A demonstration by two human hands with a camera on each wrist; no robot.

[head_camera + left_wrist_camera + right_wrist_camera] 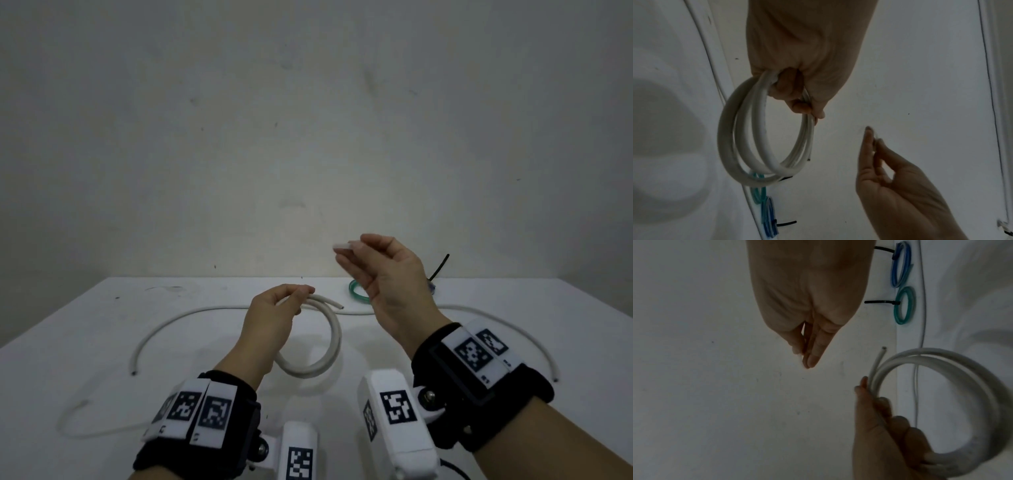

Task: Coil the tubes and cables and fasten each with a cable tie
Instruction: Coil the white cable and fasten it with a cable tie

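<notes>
My left hand [301, 294] holds a white cable coil [330, 342] of a few loops just above the table, fingers curled round its top; one cut end [337, 304] pokes out to the right. The left wrist view shows the same left hand [805, 110] gripping the coil [764, 129]. My right hand [349, 250] is raised to the coil's right, apart from it. Thumb and fingers pinch a small pale strip [340, 246], blurred, which looks like a cable tie. In the right wrist view the right hand [806, 360] is pinched, with the coil [941, 363] lower right.
A green tube coil [904, 305] and a blue one [900, 264], each bound with a black tie, lie at the back of the white table [102, 342]. A long white cable [191, 313] arcs across it. A thin clear tube [61, 422] loops at front left.
</notes>
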